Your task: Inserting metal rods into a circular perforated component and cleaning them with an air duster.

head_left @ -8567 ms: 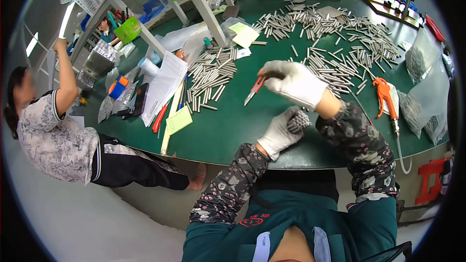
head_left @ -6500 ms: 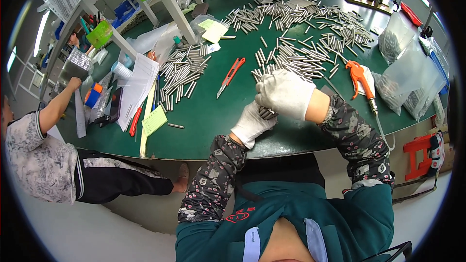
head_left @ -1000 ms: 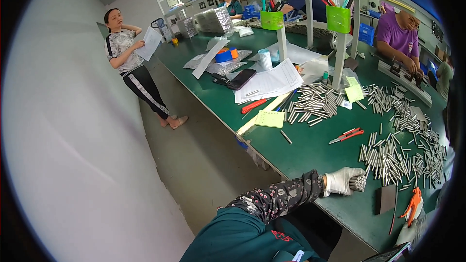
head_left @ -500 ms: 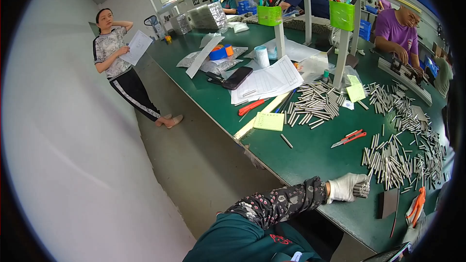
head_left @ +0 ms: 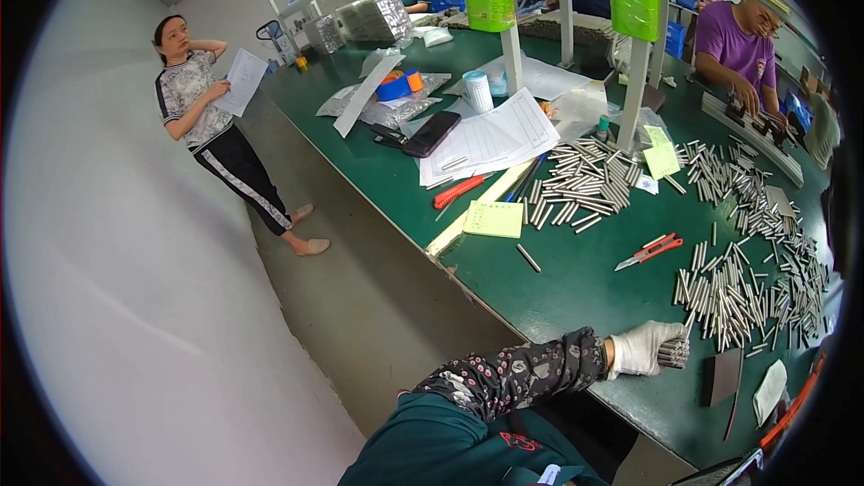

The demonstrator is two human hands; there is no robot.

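Note:
My left hand point(head_left: 644, 350), in a white glove and a dark flowered sleeve, is closed around a bundle of short metal pins point(head_left: 672, 353) near the table's front edge. The pins' ends point to the right, toward a heap of loose metal pins point(head_left: 720, 297). At the lower right rim, a white patch point(head_left: 769, 392) lies beside an orange strip point(head_left: 794, 412). Whether my right hand is part of these shapes I cannot make out; its fingers do not show plainly. A dark brown block point(head_left: 721, 378) sits between that patch and my left hand.
An orange-handled cutter point(head_left: 650, 253) and a red knife point(head_left: 462, 191) lie on the green table point(head_left: 576, 292). A second pin pile point(head_left: 589, 182) is farther back, by papers point(head_left: 504, 139) and a phone point(head_left: 433, 134). One person stands left point(head_left: 202, 99); another works at far right point(head_left: 733, 54).
The orange shape at the lower right has moved toward the rim, and the pale glove below it has gone from sight. My left hand has shifted slightly right, still holding the pins.

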